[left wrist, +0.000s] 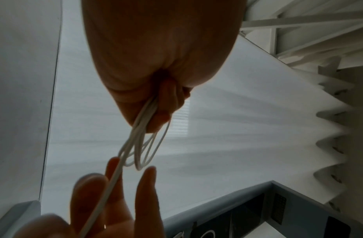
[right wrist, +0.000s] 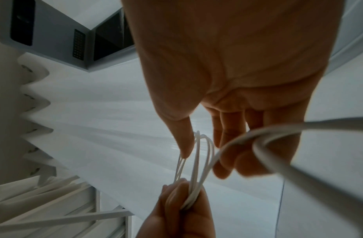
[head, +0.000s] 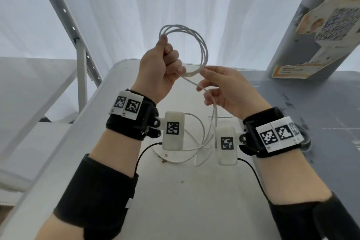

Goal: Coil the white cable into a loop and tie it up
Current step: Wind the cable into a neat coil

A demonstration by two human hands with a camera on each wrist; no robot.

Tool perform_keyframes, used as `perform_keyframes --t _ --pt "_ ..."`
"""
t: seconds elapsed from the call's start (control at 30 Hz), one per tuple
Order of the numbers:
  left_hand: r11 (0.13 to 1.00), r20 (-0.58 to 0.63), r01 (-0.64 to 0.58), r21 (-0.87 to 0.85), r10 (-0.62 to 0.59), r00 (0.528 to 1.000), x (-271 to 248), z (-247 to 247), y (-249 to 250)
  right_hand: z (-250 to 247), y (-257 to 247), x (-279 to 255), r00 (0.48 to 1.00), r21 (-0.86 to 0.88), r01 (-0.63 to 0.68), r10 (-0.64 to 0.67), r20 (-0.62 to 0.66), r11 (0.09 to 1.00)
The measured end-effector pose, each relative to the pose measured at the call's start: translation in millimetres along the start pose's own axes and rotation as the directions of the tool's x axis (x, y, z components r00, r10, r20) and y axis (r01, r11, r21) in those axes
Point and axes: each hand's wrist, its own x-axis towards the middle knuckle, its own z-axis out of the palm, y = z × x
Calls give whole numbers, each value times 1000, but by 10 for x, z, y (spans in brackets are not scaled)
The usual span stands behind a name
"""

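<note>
My left hand (head: 159, 70) clutching thin white cable (head: 191, 73) in several round coils, my right hand (head: 229, 87) holding its tail, slack on white tabletop (head: 185, 200).

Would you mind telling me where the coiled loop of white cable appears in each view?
Head: the coiled loop sits upper centre, right of the left hand.
Left wrist: the loop is central, just below that hand.
Right wrist: the loop is lower centre, just above it.
Shared landmark: the left hand gripping the loop.
</note>
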Motion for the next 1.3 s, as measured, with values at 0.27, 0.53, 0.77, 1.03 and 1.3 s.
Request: perform_keyframes --t 0.27,0.53,0.77,1.03,1.3 --pt "959 41 203 198 -215 976 -11 13 -102 -26 -80 33 988 338 137 -106 -109 931" --pt "863 54 211 459 -264 963 -57 87 -157 30 -48 21 987 184 89 -62 -148 979" --pt "845 56 205 495 -266 962 -61 74 -119 36 -47 12 971 143 163 -132 -201 976" --pt "822 76 167 544 -247 966 -88 106 -86 42 -69 1 949 71 193 -168 -265 979" --pt "774 74 155 615 -251 965 -95 117 -86 26 -64 2 942 -2 183 -176 -284 983"
